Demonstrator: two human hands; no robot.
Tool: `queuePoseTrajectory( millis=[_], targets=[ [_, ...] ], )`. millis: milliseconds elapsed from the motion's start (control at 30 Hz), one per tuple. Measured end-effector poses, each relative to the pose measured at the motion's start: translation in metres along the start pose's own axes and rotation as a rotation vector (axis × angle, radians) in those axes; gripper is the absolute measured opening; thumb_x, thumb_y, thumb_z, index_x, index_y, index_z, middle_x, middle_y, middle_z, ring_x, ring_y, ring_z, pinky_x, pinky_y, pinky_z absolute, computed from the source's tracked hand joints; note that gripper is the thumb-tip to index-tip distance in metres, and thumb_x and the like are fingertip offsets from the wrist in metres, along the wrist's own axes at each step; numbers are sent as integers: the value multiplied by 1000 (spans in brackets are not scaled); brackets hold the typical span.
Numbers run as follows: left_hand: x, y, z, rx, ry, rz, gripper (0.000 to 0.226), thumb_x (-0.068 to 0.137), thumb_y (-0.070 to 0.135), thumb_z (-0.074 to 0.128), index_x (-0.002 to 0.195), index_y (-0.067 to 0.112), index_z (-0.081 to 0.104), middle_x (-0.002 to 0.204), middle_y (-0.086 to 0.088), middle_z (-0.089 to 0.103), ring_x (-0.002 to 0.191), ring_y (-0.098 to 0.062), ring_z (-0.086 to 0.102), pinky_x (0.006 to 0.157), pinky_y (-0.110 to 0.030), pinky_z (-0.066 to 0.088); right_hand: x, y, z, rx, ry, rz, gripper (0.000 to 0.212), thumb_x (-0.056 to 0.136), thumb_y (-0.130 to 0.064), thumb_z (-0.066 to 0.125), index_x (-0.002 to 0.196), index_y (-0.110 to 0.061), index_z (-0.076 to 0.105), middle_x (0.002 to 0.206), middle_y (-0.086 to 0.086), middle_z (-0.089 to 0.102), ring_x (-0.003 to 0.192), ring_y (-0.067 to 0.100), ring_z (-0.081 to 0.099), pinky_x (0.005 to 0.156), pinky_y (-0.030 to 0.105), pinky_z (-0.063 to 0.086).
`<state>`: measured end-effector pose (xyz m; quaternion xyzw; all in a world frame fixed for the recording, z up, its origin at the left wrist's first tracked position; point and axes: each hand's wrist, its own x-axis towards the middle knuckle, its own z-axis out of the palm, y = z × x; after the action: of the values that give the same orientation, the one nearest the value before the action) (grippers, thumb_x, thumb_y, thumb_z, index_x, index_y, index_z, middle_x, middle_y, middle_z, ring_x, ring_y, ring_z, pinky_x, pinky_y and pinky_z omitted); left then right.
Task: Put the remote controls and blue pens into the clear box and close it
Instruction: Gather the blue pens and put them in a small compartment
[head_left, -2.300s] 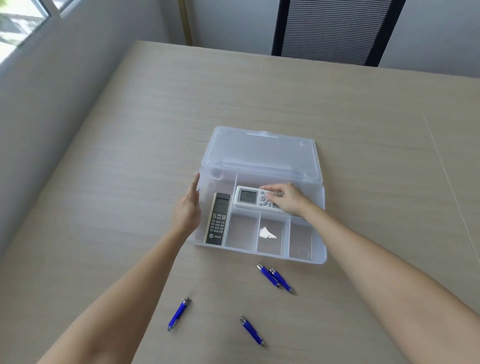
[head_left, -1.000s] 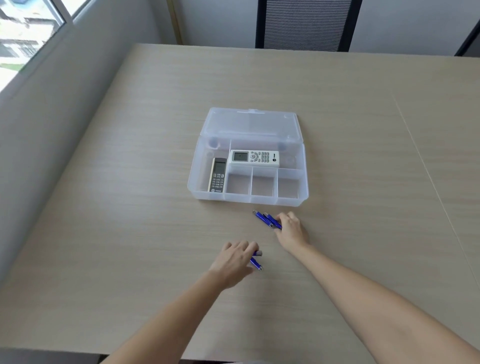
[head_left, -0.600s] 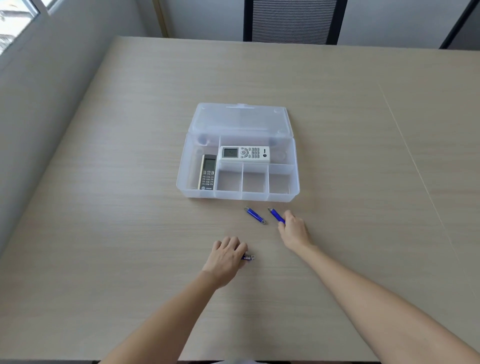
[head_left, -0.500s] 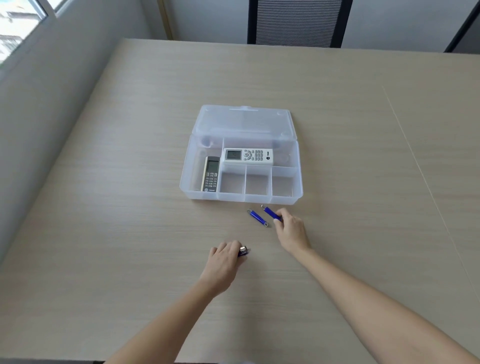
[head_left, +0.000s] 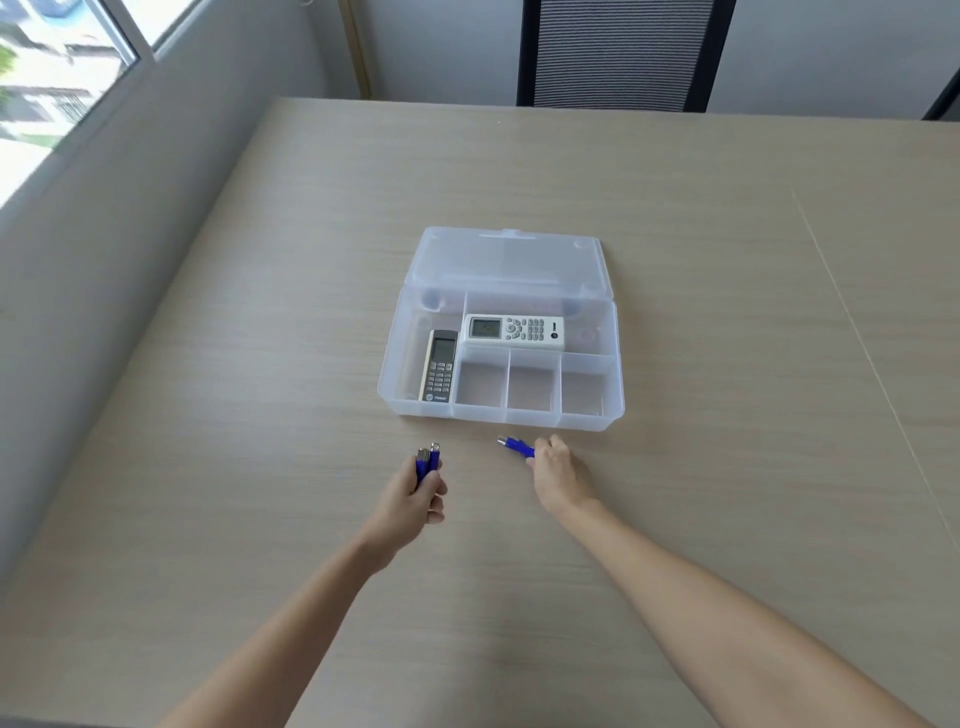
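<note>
The clear box (head_left: 618, 384) lies open on the table, its lid (head_left: 506, 260) folded back flat. A white remote (head_left: 513, 331) rests in the long rear compartment. A dark grey remote (head_left: 440, 366) lies in the left compartment. The three small front compartments hold nothing. My left hand (head_left: 415, 501) grips two blue pens (head_left: 427, 462) that point up out of the fist, in front of the box. My right hand (head_left: 558, 475) pinches blue pens (head_left: 514, 445) just off the box's front wall; how many it holds is unclear.
A dark mesh chair (head_left: 621, 52) stands behind the table's far edge. A grey wall (head_left: 130, 234) with a window runs along the table's left side.
My left hand has lifted off the table with two pens upright in its fist. My right hand has gathered up the pens that lay near the box front.
</note>
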<state>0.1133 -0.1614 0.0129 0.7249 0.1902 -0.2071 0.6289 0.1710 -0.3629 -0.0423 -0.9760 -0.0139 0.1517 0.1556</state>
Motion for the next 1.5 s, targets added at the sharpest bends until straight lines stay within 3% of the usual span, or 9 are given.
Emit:
queuePoseTrajectory(
  millis=[300,467,767,867,967,1167,1300,1433,1500],
  targets=[
    [64,58,21,164,49,89,12,98,7,32,101,6,44,102,-4,57,68,-16,51,66,-30,44,19,41,-80,278,447,143,34,92,-32,40,78,-7,59,79,16,64,73,34,49,73,39,34],
    [78,71,44,279,78,165,19,99,13,32,105,0,45,104,-3,61,66,-16,53,74,-41,49,55,41,-87,-50,173,410,27,92,-31,51,102,-11,66,120,14,49,112,34,40,90,38,36],
    [84,66,45,306,95,187,18,99,12,33,107,3,47,101,-1,62,69,-16,54,72,-39,48,76,31,-85,-44,-162,574,22,82,-32,59,100,-19,61,120,9,53,116,31,41,91,39,37],
    [84,70,48,271,97,168,19,98,10,35,105,-1,47,100,-2,62,70,-18,54,72,-39,48,68,42,-92,208,-55,465,20,84,-29,57,78,-11,59,93,11,64,92,33,57,74,34,45],
    [86,87,64,213,40,149,18,96,6,35,105,0,50,97,-2,61,73,-17,55,73,-35,48,42,63,-96,527,228,308,17,88,-7,46,100,-7,57,81,13,68,75,34,61,66,36,50],
    [111,123,123,83,-212,-115,22,88,-9,33,86,6,49,88,-9,59,76,-18,61,75,-29,52,30,95,-87,1140,161,502,27,81,-5,68,107,1,69,88,7,71,68,22,67,74,35,59],
    [132,116,152,275,-166,-208,17,82,-7,45,73,8,47,96,-21,66,85,-28,64,93,-42,55,37,100,-80,1196,82,490,27,79,-9,72,105,-1,71,95,11,74,63,20,70,75,32,59],
    [136,121,173,739,-112,-89,29,81,0,49,60,13,34,69,-6,49,60,-17,47,60,-29,45,41,105,-79,1271,87,495,29,78,-6,73,105,3,70,98,19,73,74,24,70,66,29,60],
    [136,123,179,887,-79,-53,28,85,2,48,62,11,36,64,-2,40,57,-15,40,63,-30,41,42,106,-76,1282,78,500,29,78,-7,74,104,3,71,99,19,73,80,28,71,72,35,61]
  ],
)
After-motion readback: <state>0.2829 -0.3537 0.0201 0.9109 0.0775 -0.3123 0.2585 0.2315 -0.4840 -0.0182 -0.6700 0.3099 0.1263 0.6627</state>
